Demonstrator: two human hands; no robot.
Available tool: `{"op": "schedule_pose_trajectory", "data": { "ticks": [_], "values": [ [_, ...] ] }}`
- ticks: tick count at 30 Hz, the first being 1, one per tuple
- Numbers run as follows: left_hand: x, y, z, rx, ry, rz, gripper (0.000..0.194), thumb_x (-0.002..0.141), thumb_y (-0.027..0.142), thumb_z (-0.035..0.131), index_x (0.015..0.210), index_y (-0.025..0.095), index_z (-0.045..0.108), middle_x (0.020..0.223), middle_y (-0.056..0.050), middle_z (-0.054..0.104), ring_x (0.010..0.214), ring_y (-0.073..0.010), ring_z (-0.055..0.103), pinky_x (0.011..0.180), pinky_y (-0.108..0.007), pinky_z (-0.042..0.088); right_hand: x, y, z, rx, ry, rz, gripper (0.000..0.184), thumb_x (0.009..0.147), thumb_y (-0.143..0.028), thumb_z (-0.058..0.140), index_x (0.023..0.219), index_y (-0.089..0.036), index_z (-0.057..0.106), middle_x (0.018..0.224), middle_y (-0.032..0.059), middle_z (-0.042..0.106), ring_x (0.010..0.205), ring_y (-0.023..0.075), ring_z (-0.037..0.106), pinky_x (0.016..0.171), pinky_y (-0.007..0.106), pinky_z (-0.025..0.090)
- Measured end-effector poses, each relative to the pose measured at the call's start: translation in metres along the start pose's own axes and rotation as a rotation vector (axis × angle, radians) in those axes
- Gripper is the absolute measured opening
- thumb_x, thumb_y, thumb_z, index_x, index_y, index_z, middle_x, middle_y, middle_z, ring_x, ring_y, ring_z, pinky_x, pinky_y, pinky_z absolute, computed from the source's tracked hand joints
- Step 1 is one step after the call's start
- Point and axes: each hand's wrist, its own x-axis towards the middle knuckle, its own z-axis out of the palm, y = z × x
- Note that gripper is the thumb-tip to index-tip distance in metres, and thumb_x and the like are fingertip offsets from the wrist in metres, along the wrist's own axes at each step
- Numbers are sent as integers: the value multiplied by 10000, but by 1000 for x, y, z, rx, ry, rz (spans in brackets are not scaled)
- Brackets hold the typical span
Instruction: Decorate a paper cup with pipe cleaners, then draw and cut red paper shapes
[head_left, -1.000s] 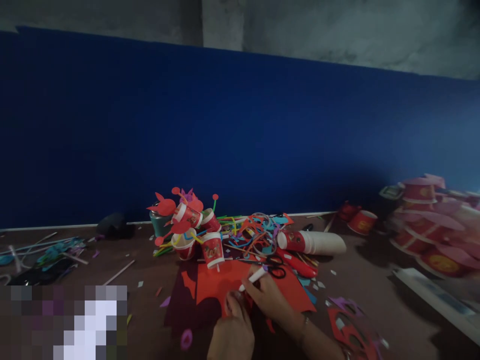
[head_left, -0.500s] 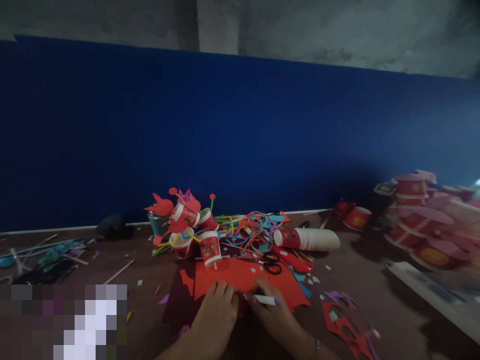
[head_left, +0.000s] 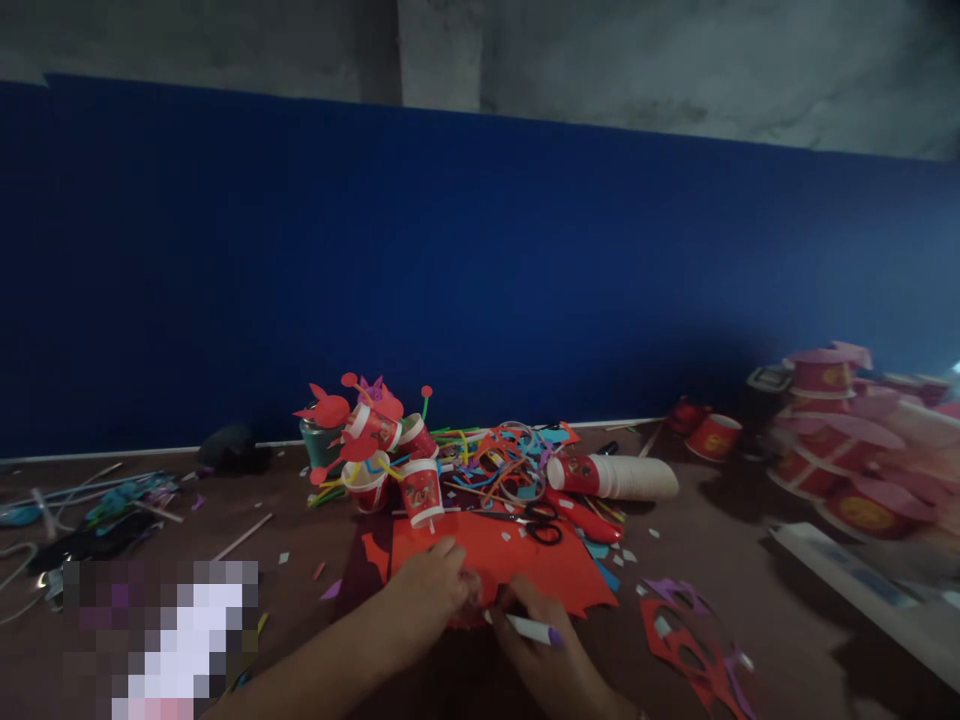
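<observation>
A sheet of red paper lies on the table in front of me. My left hand rests on it with curled fingers. By its fingertips is a small, blurred, roundish patch that I cannot make out. My right hand grips a white marker with a purple end, its tip pointing left towards the left fingertips, low over the paper. Black-handled scissors lie across the paper's far edge. Behind the sheet, decorated paper cups with red cut-outs stand close together.
A stack of paper cups lies on its side behind the scissors, near tangled coloured strips. Cut red scraps lie at right. More red cups with pink paper are piled at far right. A blue panel stands behind the table.
My left hand has moved slightly up, its forearm reaching in more from the left. My right hand with the marker has shifted a little downward.
</observation>
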Motion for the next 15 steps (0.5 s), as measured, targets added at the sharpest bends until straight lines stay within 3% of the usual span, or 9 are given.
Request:
{"op": "schedule_pose_trajectory", "data": {
  "ticks": [5, 8, 10, 13, 15],
  "values": [
    [-2, -6, -6, -22, 4, 51, 161, 881, 232, 527, 977, 196, 652, 960, -64, 603, 902, -223, 515, 610, -282, 343, -6, 0, 1, -148, 37, -106, 151, 832, -229, 460, 683, -210, 477, 605, -2, 591, 554, 141, 540, 527, 233, 415],
    [-4, -12, -10, -63, 12, 103, 141, 864, 266, 546, 954, 209, 639, 970, -54, 575, 898, -214, 509, 631, -279, 356, -11, 1, 6, -275, -18, -365, 72, 833, -171, 480, 834, -198, 547, 738, 28, 669, 638, 150, 613, 578, 223, 451],
    [-4, -15, -14, -82, 4, 146, 156, 823, 260, 589, 965, 215, 635, 960, -54, 557, 897, -217, 502, 644, -281, 366, -12, 0, 15, -376, -21, -584, 148, 824, -117, 477, 910, -203, 562, 798, 37, 689, 693, 157, 639, 605, 219, 469],
    [-2, -19, -19, -93, -32, 186, 203, 772, 247, 643, 974, 229, 640, 925, -39, 544, 880, -210, 496, 637, -271, 372, -13, -2, 36, -576, 114, -788, 202, 807, -77, 482, 933, -209, 569, 750, 26, 685, 656, 176, 642, 552, 228, 472],
    [-1, -20, -23, -96, -55, 198, 225, 747, 254, 671, 969, 231, 645, 914, -32, 541, 870, -208, 492, 624, -263, 371, -13, -5, 52, -676, 229, -796, 194, 798, -111, 500, 961, -189, 571, 740, 45, 680, 618, 195, 633, 486, 248, 460]
  ]
}}
